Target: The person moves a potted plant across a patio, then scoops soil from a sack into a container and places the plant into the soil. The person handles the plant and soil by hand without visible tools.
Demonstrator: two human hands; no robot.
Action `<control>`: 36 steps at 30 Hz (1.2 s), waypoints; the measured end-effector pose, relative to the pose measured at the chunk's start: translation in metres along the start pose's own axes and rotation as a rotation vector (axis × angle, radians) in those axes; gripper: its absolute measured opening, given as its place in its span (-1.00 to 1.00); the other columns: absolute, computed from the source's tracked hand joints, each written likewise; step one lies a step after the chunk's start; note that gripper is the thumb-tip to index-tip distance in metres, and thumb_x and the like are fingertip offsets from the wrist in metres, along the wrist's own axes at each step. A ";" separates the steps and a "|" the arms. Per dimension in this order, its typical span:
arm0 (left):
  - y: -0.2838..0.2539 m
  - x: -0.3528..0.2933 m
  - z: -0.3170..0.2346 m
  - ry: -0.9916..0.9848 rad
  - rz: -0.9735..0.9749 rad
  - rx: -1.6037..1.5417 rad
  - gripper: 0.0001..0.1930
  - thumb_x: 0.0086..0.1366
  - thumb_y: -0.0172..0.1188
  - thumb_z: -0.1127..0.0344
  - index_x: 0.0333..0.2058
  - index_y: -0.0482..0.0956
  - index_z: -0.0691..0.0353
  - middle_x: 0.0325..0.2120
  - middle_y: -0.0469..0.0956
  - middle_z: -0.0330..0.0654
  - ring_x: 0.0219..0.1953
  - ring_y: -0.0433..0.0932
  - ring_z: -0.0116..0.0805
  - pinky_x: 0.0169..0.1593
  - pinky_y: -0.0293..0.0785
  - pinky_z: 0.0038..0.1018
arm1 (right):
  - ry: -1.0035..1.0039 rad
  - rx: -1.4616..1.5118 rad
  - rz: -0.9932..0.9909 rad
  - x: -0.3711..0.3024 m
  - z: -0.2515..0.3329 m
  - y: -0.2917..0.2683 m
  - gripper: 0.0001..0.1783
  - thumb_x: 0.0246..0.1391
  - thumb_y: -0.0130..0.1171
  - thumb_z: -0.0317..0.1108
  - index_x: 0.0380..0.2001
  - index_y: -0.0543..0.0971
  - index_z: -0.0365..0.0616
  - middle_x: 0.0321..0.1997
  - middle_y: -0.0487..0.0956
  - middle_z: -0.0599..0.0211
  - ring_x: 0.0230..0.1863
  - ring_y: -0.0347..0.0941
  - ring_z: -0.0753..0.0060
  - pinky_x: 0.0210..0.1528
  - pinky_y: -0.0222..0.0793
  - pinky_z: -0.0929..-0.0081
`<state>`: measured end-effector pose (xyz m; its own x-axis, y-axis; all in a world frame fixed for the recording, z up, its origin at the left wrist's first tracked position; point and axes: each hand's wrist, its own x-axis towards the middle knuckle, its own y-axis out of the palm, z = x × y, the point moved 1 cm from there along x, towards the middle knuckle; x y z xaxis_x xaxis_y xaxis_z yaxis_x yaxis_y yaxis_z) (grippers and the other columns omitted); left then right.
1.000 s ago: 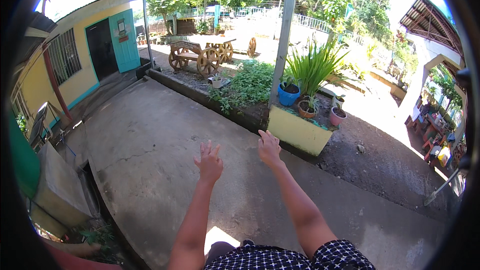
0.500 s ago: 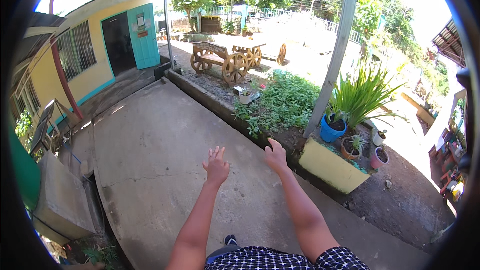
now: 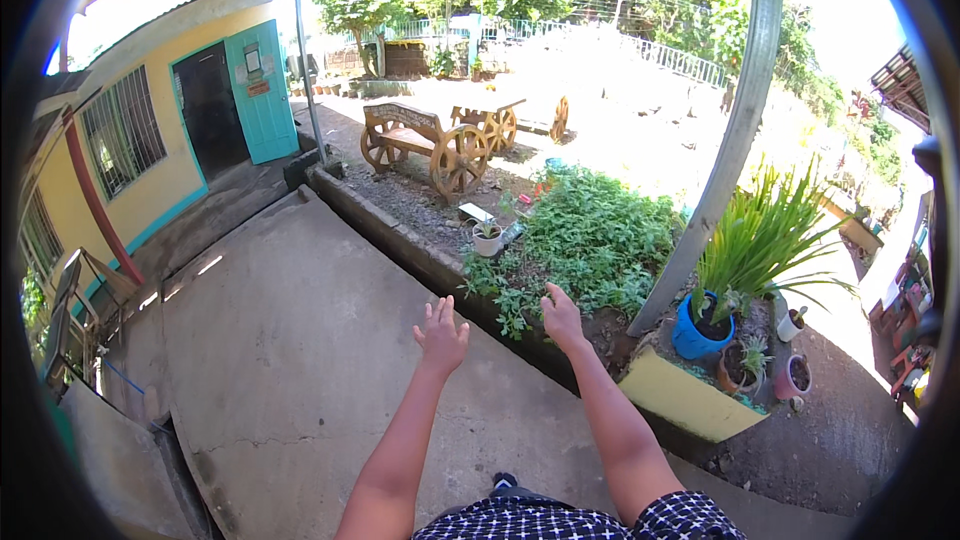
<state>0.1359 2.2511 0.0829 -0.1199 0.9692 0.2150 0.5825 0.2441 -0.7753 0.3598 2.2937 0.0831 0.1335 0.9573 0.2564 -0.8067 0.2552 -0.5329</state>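
Both my arms reach forward over the grey concrete path (image 3: 290, 340). My left hand (image 3: 441, 335) is raised above it, open, with its fingers spread and nothing in it. My right hand (image 3: 562, 320) hangs in the air in front of the planted bed's edge, seen from the side. Its fingers point forward and hold nothing visible; some are hidden behind the hand. Leafy green plants (image 3: 600, 240) grow in the bed beyond it. Neither hand appears to touch anything.
A narrow gutter and low kerb (image 3: 385, 240) border the path. To the right stand a slanting post (image 3: 725, 140), a yellow planter wall (image 3: 690, 395) and a blue pot (image 3: 702, 330). A wooden bench (image 3: 410, 135) and a teal door (image 3: 262, 90) are farther off.
I have moved forward along the path; the bed and pots appear nearer. My left hand's fingers have spread wider. My right hand has shifted slightly right, its fingers turned more forward.
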 end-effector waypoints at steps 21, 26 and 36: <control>0.059 0.505 0.114 0.143 0.197 0.091 -0.26 0.17 0.08 0.13 0.28 -0.04 0.06 0.27 0.05 -0.18 0.33 -0.10 -0.03 0.17 -0.24 0.34 | 0.158 0.072 -0.082 0.450 -0.002 0.245 -0.55 0.10 -0.01 -0.26 0.05 0.37 -0.22 -0.13 0.53 -0.05 -0.08 0.47 -0.02 -0.03 0.33 0.22; 0.126 0.602 0.099 0.316 0.288 0.115 -0.26 0.16 0.09 0.14 0.28 -0.02 0.06 0.29 0.00 -0.16 0.34 -0.15 -0.02 0.16 -0.25 0.35 | 0.268 0.027 -0.210 0.530 -0.052 0.255 -0.56 0.10 -0.01 -0.27 0.03 0.38 -0.24 -0.10 0.52 -0.07 -0.06 0.45 -0.04 -0.01 0.33 0.22; 0.241 0.747 0.141 0.345 0.413 0.168 -0.27 0.16 0.09 0.09 0.27 0.02 0.05 0.31 -0.09 -0.15 0.36 -0.22 -0.06 0.16 -0.30 0.36 | 0.452 -0.169 -0.118 0.659 -0.180 0.342 -0.52 0.03 0.02 -0.29 0.05 0.38 -0.21 0.00 0.44 -0.11 0.04 0.37 -0.05 0.09 0.27 0.18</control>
<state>0.0736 3.0381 -0.0271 0.3770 0.9256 0.0334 0.3857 -0.1241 -0.9142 0.2756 3.0358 -0.0757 0.4842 0.8744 -0.0325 -0.6718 0.3477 -0.6541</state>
